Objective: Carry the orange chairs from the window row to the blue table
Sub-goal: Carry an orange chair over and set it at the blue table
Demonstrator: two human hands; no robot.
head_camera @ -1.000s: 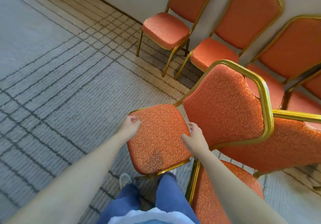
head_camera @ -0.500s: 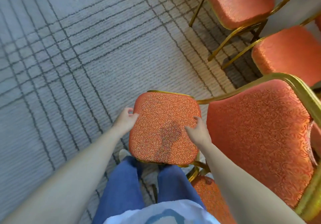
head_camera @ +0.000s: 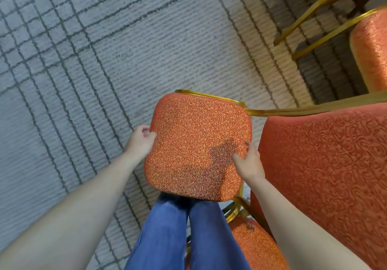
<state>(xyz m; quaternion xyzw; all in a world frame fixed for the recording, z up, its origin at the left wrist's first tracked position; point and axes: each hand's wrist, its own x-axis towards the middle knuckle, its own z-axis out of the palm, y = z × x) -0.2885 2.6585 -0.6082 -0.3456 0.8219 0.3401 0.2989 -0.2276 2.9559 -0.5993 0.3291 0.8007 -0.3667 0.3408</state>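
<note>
**Orange chair gripped by its seat, a hand on each side**

The orange chair (head_camera: 272,154) is held in front of the person's jeans (head_camera: 167,227), its seat (head_camera: 199,144) between the two hands. The left hand (head_camera: 141,141) curls round the seat's left edge. The right hand (head_camera: 248,161) clamps the right edge, thumb on top. The backrest (head_camera: 324,165) juts right of the seat, so the long axis runs left to right and the weight probably favours the right hand. The seat is a rounded-square pad in scroll-patterned brocade, edged by a gold tube frame (head_camera: 209,96). Beyond the seat lies ribbed grey carpet (head_camera: 104,60), with row chairs (head_camera: 370,49) to its upper right. No blue table is in view.
</note>
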